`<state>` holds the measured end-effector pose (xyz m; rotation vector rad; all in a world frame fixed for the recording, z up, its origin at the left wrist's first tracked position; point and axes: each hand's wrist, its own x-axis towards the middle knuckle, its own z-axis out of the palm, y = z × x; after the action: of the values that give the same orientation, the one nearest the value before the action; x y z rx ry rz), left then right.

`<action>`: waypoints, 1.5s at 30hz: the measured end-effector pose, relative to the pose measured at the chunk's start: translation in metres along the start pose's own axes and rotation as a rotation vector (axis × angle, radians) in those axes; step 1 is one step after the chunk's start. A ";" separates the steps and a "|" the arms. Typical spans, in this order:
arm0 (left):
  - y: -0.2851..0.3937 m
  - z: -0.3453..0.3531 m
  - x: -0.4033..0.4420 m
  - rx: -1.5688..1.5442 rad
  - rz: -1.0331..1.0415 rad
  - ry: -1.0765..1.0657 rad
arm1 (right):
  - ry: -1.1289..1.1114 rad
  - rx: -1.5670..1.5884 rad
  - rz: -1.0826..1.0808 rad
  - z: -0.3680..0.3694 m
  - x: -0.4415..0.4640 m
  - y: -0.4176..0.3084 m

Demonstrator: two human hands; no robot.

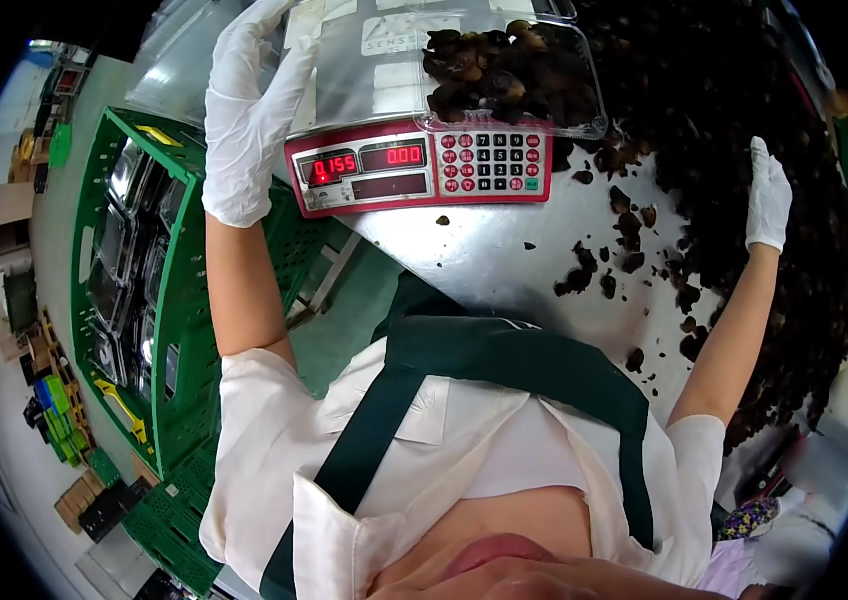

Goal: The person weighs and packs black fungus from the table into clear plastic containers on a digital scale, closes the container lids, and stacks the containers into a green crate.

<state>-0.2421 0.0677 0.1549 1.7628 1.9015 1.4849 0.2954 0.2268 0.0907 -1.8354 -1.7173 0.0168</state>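
My left hand (251,120), in a white glove, is raised at the left edge of the scale (419,170), thumb and fingers apart. It overlaps clear plastic containers (169,75); whether it touches them I cannot tell. The red and grey digital scale has lit red digits, seemingly 0.155 and 0.00. On its platform lies a clear plastic tray (596,75) holding dark brown, curled pieces (509,75). My right hand (769,200), also white-gloved, is over or at the large heap of similar dark pieces (714,90), fingers stretched out. No held thing shows in either hand.
Loose dark pieces are scattered on the shiny metal table (484,260). A green crate (179,300) with clear and black plastic containers (129,260) stands at the left. Further green crates (169,530) are below it. Boxes (4,215) line the far left.
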 end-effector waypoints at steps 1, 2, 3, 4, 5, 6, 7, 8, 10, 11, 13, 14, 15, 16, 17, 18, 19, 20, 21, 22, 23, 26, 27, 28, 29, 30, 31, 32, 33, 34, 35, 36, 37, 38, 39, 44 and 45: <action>0.000 0.000 0.000 0.050 0.068 -0.027 | -0.195 0.219 0.182 -0.004 0.000 -0.010; -0.001 0.006 0.003 0.083 0.145 -0.061 | -0.372 0.430 0.374 -0.015 -0.007 -0.030; -0.018 0.005 0.005 0.019 0.196 -0.089 | -0.442 0.596 0.352 -0.015 -0.016 -0.045; -0.015 0.008 0.005 0.080 0.231 -0.103 | -0.498 0.757 0.327 -0.011 -0.023 -0.058; -0.013 0.015 0.003 0.011 0.209 -0.116 | -0.581 0.858 0.336 -0.010 -0.027 -0.068; -0.011 0.022 0.002 -0.052 0.184 -0.129 | -0.665 0.963 0.338 -0.010 -0.030 -0.078; -0.008 0.028 0.001 -0.056 0.179 -0.148 | -0.689 1.000 0.306 -0.010 -0.033 -0.090; -0.005 0.031 0.001 -0.047 0.170 -0.162 | -0.726 1.043 0.268 -0.009 -0.035 -0.102; -0.005 0.039 0.001 -0.114 0.101 -0.163 | -0.788 1.081 0.165 -0.007 -0.032 -0.122; -0.004 0.040 0.001 -0.097 0.124 -0.176 | -0.796 1.028 0.068 -0.003 -0.029 -0.132; 0.000 0.040 0.004 -0.083 0.157 -0.192 | -0.776 0.970 -0.058 0.002 -0.022 -0.158; 0.003 0.041 0.006 -0.061 0.205 -0.182 | -0.750 0.937 -0.162 0.007 -0.020 -0.172; 0.004 0.043 0.007 -0.093 0.205 -0.175 | -0.702 0.861 -0.149 0.008 -0.021 -0.192; 0.004 0.045 0.007 -0.124 0.205 -0.169 | -0.728 0.840 -0.179 0.003 -0.025 -0.214; 0.007 0.048 0.007 -0.193 0.195 -0.167 | -0.720 0.862 -0.260 0.010 -0.025 -0.226; 0.004 0.050 0.009 -0.120 0.258 -0.167 | -0.710 0.884 -0.338 0.017 -0.026 -0.236; 0.007 0.052 0.010 -0.059 0.275 -0.155 | -0.710 0.879 -0.357 0.018 -0.029 -0.248; 0.011 0.056 0.009 -0.001 0.291 -0.144 | -0.720 0.889 -0.371 0.020 -0.030 -0.255; 0.015 0.064 0.007 -0.095 0.305 -0.125 | -0.793 0.945 -0.337 0.023 -0.030 -0.261; 0.020 0.072 0.005 -0.192 0.322 -0.107 | -0.865 0.997 -0.300 0.024 -0.031 -0.266; 0.030 0.075 0.010 -0.080 0.506 -0.056 | -0.917 1.043 -0.295 0.027 -0.034 -0.270; 0.028 0.089 0.008 0.134 0.600 0.008 | -0.921 0.923 -0.372 0.036 -0.038 -0.272; 0.024 0.092 0.009 0.131 0.596 0.003 | -0.931 0.823 -0.362 0.040 -0.037 -0.272; 0.018 0.094 0.011 0.083 0.641 0.047 | -0.931 0.821 -0.356 0.040 -0.036 -0.272; 0.014 0.095 0.012 0.035 0.688 0.092 | -0.811 0.681 -0.484 0.039 -0.034 -0.273; 0.013 0.092 0.010 0.031 0.690 0.085 | -0.686 0.540 -0.602 0.038 -0.033 -0.272; 0.014 0.086 0.005 0.045 0.647 0.010 | -0.610 0.393 -0.679 0.046 -0.029 -0.269; 0.014 0.080 0.001 0.061 0.604 -0.067 | -0.606 0.396 -0.670 0.052 -0.027 -0.266; 0.008 0.081 -0.008 0.029 0.504 -0.080 | -0.460 0.258 -0.884 0.059 -0.027 -0.264; 0.007 0.078 -0.012 0.030 0.507 -0.089 | -0.308 0.114 -1.088 0.063 -0.028 -0.263; 0.006 0.075 -0.016 -0.047 0.258 -0.139 | -0.391 -0.049 -1.069 0.062 -0.033 -0.267; 0.008 0.072 -0.019 -0.121 0.009 -0.184 | -0.388 -0.045 -1.064 0.060 -0.033 -0.269; 0.014 0.069 -0.020 -0.303 -0.079 -0.156 | -0.389 -0.017 -1.067 0.056 -0.031 -0.271; 0.011 0.070 -0.020 -0.300 -0.078 -0.159 | -0.392 0.011 -1.073 0.051 -0.029 -0.273; 0.006 0.071 -0.019 -0.400 -0.105 -0.119 | -0.378 -0.014 -1.107 0.044 -0.025 -0.277; -0.004 0.069 -0.014 -0.487 -0.122 -0.002 | -0.608 0.085 -1.173 0.015 -0.004 -0.289; -0.001 0.066 -0.013 -0.467 -0.129 0.010 | -0.599 0.222 -1.150 0.016 -0.004 -0.286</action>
<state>-0.1942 0.0932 0.1150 1.3976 1.4763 1.7141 0.0315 0.2196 0.2012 -0.4885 -2.8067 0.2901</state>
